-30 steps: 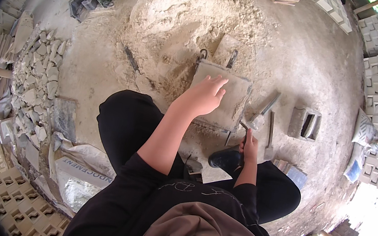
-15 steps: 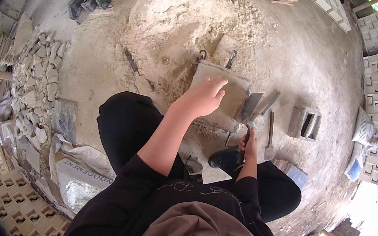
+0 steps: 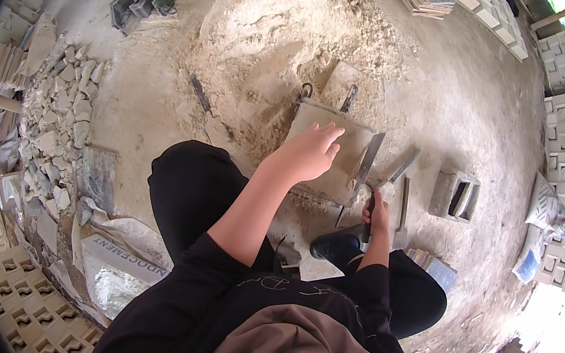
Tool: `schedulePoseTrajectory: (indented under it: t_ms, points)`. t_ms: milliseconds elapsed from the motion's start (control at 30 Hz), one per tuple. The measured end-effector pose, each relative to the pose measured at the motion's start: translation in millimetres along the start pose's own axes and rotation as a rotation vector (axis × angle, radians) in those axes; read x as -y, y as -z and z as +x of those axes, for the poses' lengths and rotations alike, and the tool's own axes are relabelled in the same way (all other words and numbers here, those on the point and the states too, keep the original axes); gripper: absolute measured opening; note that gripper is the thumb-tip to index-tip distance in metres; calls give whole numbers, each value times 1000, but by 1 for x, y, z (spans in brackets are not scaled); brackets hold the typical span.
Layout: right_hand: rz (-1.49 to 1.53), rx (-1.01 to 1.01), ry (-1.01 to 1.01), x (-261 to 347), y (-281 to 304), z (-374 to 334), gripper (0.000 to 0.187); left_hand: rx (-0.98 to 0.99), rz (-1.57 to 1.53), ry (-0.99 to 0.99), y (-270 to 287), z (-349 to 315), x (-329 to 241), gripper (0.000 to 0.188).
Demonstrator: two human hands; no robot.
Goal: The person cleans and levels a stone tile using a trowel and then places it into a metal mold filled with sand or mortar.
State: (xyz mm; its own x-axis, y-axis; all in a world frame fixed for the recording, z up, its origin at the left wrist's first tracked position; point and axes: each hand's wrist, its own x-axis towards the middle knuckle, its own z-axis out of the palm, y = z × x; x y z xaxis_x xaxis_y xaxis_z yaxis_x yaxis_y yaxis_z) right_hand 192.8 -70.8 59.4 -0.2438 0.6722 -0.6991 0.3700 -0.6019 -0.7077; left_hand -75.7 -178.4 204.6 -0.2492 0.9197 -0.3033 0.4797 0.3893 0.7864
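My left hand (image 3: 310, 153) lies flat with fingers spread over a square, dust-coated mould (image 3: 353, 139) in front of me. Most of the mould's near left part is hidden beneath that hand and forearm. Wrapped around the dark handle of a trowel, my right hand (image 3: 378, 215) is on the mould's right side. The trowel blade (image 3: 371, 157) is tipped nearly edge-on, along the mould's right edge. A ring-like metal handle (image 3: 306, 91) and a dark metal piece (image 3: 350, 98) stick out at the mould's far side.
A big heap of pale powder (image 3: 281, 23) rises beyond the mould. A hollow block (image 3: 454, 195), a hammer-like tool (image 3: 403, 165) and a thin flat-ended tool (image 3: 403, 210) lie to the right. Broken pieces (image 3: 61, 122) pile up at left, above a cement bag (image 3: 116, 262).
The trowel blade has turned from showing its flat face to nearly edge-on, beside the mould. My left hand stays spread over the mould. The whole view has shifted slightly.
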Motion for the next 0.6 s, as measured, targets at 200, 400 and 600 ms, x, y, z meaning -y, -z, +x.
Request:
schedulePoseTrajectory:
  t_ms: [200, 400, 600]
  points:
    - [-384, -104, 371, 12, -12, -17, 44, -6, 3, 28, 1, 0, 6, 39]
    - [-581, -441, 618, -79, -15, 4, 34, 13, -3, -18, -8, 8, 1, 39]
    - [-313, -117, 311, -51, -52, -11, 40, 29, 23, 25, -4, 6, 4, 39]
